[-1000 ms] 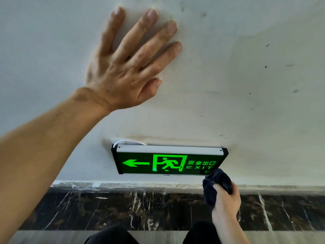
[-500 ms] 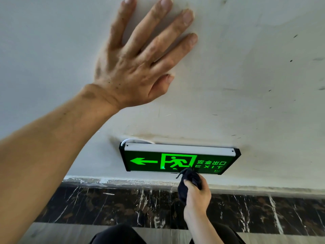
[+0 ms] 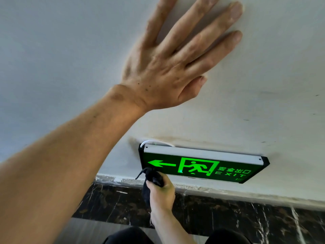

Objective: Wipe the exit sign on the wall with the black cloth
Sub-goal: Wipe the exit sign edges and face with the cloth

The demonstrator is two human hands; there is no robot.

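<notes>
A lit green exit sign (image 3: 202,166) with a black frame and a white top bar hangs low on the white wall. It shows an arrow, a running figure and the word EXIT. My right hand (image 3: 162,191) is shut on a bunched black cloth (image 3: 152,177), which presses against the sign's lower left corner under the arrow. My left hand (image 3: 174,62) lies flat on the wall above the sign, fingers spread, holding nothing.
A dark marble skirting (image 3: 219,213) with white veins runs along the wall's base. A white cable (image 3: 154,142) loops out behind the sign's top left corner. My dark-clothed knees (image 3: 130,235) show at the bottom edge.
My right hand has carried the cloth leftward along the sign's lower edge, from its right end to its left corner. My left hand stays flat on the wall.
</notes>
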